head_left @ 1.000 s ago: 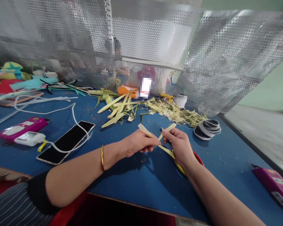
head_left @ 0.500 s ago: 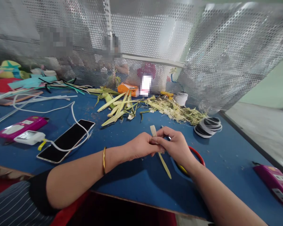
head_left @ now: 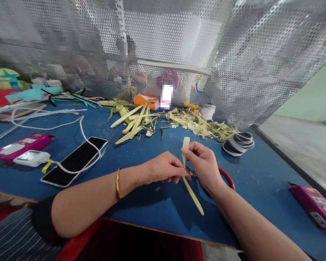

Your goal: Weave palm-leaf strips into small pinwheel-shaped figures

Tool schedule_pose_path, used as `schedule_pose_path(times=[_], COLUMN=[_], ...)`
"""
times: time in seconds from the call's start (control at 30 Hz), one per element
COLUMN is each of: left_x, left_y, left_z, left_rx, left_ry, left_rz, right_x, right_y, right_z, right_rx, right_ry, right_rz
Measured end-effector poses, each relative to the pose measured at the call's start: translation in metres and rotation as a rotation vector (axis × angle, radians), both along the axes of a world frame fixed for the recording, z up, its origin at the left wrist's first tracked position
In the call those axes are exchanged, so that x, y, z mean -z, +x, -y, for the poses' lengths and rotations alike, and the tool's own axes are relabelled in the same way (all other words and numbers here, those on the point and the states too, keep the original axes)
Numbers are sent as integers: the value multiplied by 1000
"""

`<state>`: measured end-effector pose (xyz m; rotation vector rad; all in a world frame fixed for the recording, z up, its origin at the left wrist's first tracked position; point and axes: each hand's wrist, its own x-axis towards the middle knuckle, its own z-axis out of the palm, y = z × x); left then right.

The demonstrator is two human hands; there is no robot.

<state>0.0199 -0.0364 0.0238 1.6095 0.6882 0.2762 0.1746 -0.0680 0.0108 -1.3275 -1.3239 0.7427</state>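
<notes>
A narrow pale yellow-green corn husk strip runs through both hands above the blue table. My left hand pinches it near the middle between thumb and fingers, and its lower end hangs free toward me. Higher up, the thumb and fingers of my right hand grip the strip, with its flat top end sticking out above them. Under my right wrist shows part of a red loop, perhaps a scissors handle; the wrist hides the rest.
Behind the hands lie long husk leaves and a heap of shredded husk. A wound cord bundle sits to the right, near a magenta power strip. At left are a phone, a white cable and another magenta power strip.
My right hand has moved slightly up the strip, apart from my left fingers. The strip stands a little more upright and has shifted right, with its lower end reaching farther down.
</notes>
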Motion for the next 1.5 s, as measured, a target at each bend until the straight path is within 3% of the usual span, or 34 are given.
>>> schedule_pose_path(times=[0.13,0.23,0.3,0.43,0.53,0.67,0.77,0.93,1.0,1.1,1.2,1.27,1.5], left_x=[0,-2,-2,0,2,2,1,-1,0,4,7,8,4], left_y=[1,0,0,-1,0,1,0,-1,0,3,6,8,7], left_z=[-2,-5,-8,-10,-10,-8,-8,-13,-15,-16,-15,-15,-15], left_rx=[-150,-269,-308,-350,-340,-281,-318,-475,-529,-614,-661,-693,-730], left_ry=[-70,-166,-213,-208,-171,-171,-180,-226,-234,-257,-284,-304,-305], left_rz=[49,112,128,115,86,112,110,226,303,383,427,440,415], right_x=[0,-1,-2,-2,-1,4,5,-8,-9,0,14,19,11], right_y=[13,25,28,20,11,7,12,21,17,2,-13,-18,-14], right_z=[-9,-16,-18,-14,-9,-10,-13,-4,0,2,0,-1,0], right_rx=[88,289,319,5,-116,-23,36,385,274,-9,-45,-61,-168], right_ry=[42,85,3,-301,-357,-233,-126,365,355,118,-50,-83,-118], right_rz=[22,-137,-300,-549,-554,-481,-302,302,400,413,314,227,52])
